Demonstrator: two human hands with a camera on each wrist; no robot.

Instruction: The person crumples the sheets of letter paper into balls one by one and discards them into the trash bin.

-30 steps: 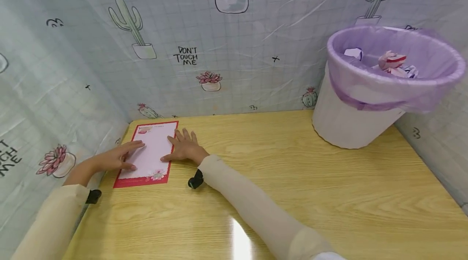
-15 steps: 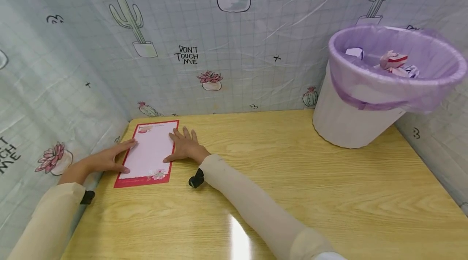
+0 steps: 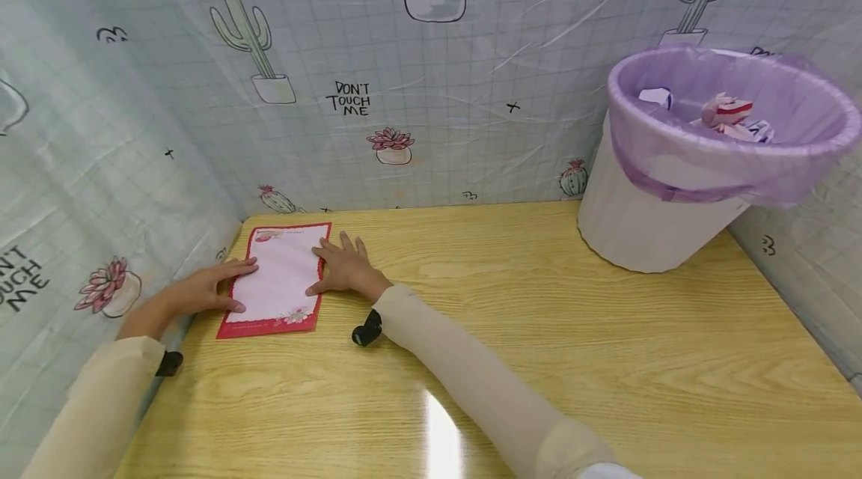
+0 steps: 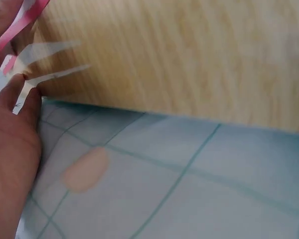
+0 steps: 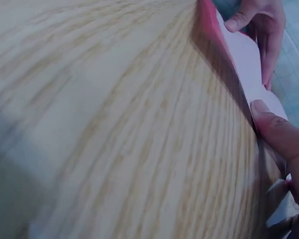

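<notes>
A sheet of paper (image 3: 279, 269), pale pink with a red border and printed flowers, lies at the table's far left corner. In the head view my left hand (image 3: 202, 290) is at its left side, index finger and thumb spread apart on the sheet. My right hand (image 3: 346, 269) touches its right edge with fingers spread. In the right wrist view the paper (image 5: 246, 57) bends into a wave, its near edge raised off the table, with the right thumb (image 5: 271, 124) on it. In the left wrist view a pink border (image 4: 25, 20) rises beside the left fingers.
A white bin (image 3: 646, 202) with a purple liner (image 3: 727, 165) stands at the far right, holding several crumpled papers (image 3: 727, 111). Cactus-printed sheeting (image 3: 438, 90) hangs behind and on the left. The wooden table (image 3: 505, 299) extends right and forward.
The left hand slid left, then slightly back right. The sheet's lower left corner shifted right and its border grew wavier. The right hand moved a little right relative to the view.
</notes>
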